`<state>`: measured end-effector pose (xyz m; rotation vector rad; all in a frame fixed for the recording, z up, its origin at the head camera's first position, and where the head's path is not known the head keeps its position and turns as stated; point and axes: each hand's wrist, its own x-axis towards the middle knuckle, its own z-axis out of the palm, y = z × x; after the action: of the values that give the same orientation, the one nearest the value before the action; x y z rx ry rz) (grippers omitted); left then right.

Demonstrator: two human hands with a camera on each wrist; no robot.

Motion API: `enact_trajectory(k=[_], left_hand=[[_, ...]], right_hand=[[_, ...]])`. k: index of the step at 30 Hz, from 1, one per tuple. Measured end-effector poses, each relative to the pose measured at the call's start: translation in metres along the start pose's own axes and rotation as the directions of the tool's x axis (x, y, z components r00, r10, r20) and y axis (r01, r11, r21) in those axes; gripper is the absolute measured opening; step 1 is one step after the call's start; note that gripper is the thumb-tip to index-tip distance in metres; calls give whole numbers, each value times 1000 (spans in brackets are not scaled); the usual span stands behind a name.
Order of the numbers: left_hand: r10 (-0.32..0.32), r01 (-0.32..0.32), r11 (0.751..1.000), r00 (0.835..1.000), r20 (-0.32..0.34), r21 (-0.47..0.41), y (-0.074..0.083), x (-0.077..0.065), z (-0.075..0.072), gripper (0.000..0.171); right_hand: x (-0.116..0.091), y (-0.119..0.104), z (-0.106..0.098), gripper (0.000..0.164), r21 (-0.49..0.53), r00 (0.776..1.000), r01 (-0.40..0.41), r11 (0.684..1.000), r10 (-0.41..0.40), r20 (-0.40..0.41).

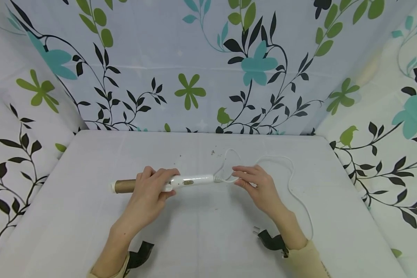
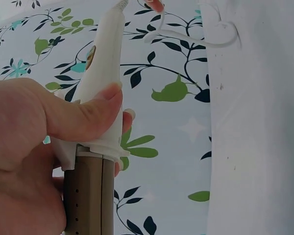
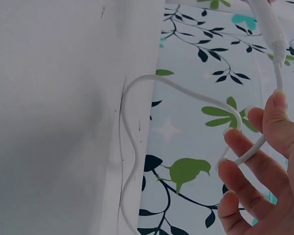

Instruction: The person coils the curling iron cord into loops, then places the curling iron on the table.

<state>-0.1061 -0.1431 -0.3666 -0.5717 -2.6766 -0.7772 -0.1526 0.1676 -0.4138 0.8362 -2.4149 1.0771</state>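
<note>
A white hair straightener [image 1: 199,180] with a gold-brown barrel [image 1: 124,186] lies level, a little above or on the white table; I cannot tell which. My left hand [image 1: 153,193] grips it where handle and barrel meet. In the left wrist view, the thumb [image 2: 95,115] presses along the white handle [image 2: 104,54], and other fingertips show behind it. My right hand [image 1: 260,189] pinches the white cord [image 3: 278,73] just past the handle's end, the thumb [image 3: 279,115] against the fingers. From there the cord loops and trails over the table.
The white table [image 1: 201,235] has a few small specks near its far side. Patterned curtains [image 1: 153,46] stand behind it and at both sides. Black wrist straps [image 1: 272,240] show on the forearms. The loose cord [image 1: 299,197] runs toward my right sleeve.
</note>
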Motion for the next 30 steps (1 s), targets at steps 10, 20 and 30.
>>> enact_trajectory(k=[10,20,30], left_hand=[[13,-8,997,997,-73,75,5,4,1,50],[33,-33,990,999,-2,135,13,9,15,47],[51,-46,974,999,-14,223,18,15,24,50]], right_hand=[[-3,-5,18,16,-75,999,-36,997,33,-34],[-5,-23,43,32,-145,999,-6,989,-2,-53],[-3,-47,57,11,-266,987,-104,958,131,88]])
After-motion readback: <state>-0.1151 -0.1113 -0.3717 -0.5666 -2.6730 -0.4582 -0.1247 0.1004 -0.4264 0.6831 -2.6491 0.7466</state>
